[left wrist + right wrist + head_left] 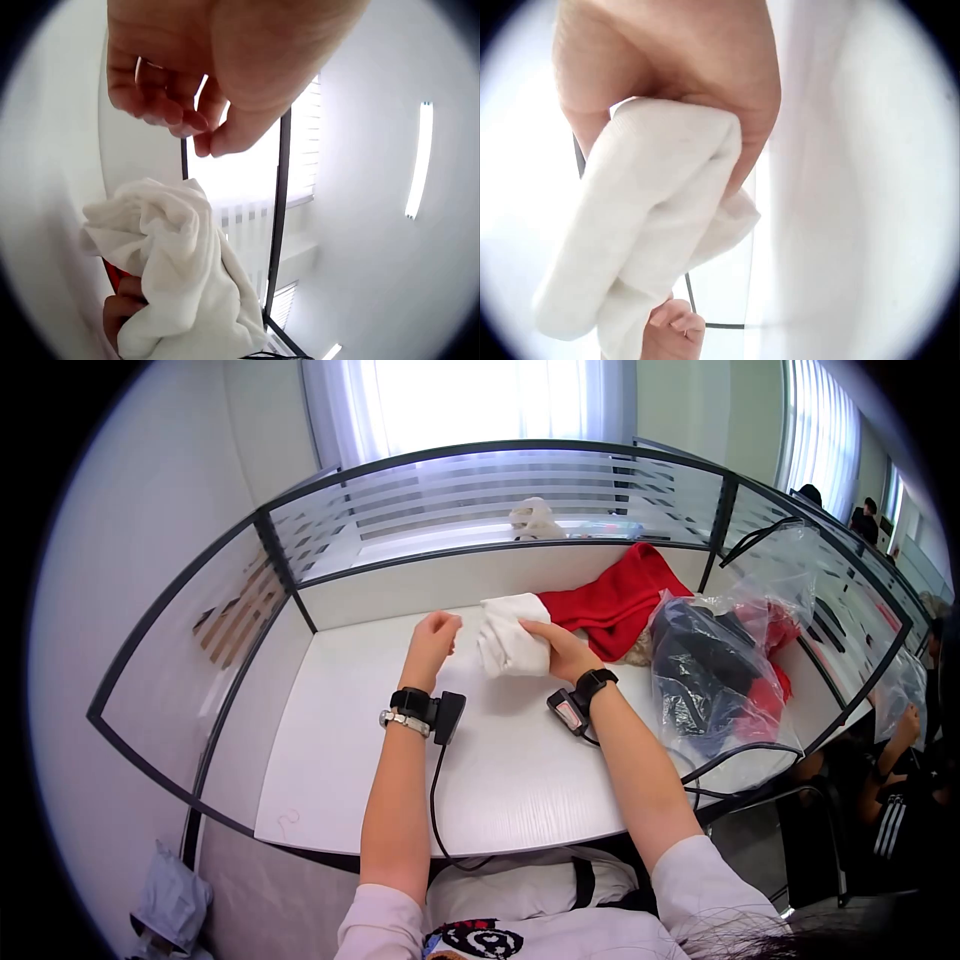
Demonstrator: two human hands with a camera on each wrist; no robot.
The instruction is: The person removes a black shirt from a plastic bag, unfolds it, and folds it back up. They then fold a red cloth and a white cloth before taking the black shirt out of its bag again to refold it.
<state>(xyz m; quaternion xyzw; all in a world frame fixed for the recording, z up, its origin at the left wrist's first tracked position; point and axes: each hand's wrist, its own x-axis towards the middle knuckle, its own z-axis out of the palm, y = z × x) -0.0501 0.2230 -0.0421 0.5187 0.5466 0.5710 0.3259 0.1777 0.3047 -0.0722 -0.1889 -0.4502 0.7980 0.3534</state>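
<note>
Desk [500, 760] of white colour carries a clear plastic bag [715, 670] with dark clothes on its right side and a red garment [615, 600] at the back. Just beside the red garment is a bunched white cloth [510, 635]. The right hand [568, 652] grips this cloth with curled fingers. The left hand [432, 640] is just beside the cloth, fingers curled, holding nothing.

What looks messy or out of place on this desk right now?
Nothing looks spilled or broken. A red garment lies crumpled against the back panel, and a clear plastic bag of clothes slumps at the right edge of the desk. The white cloth is bunched in the right hand.
</note>
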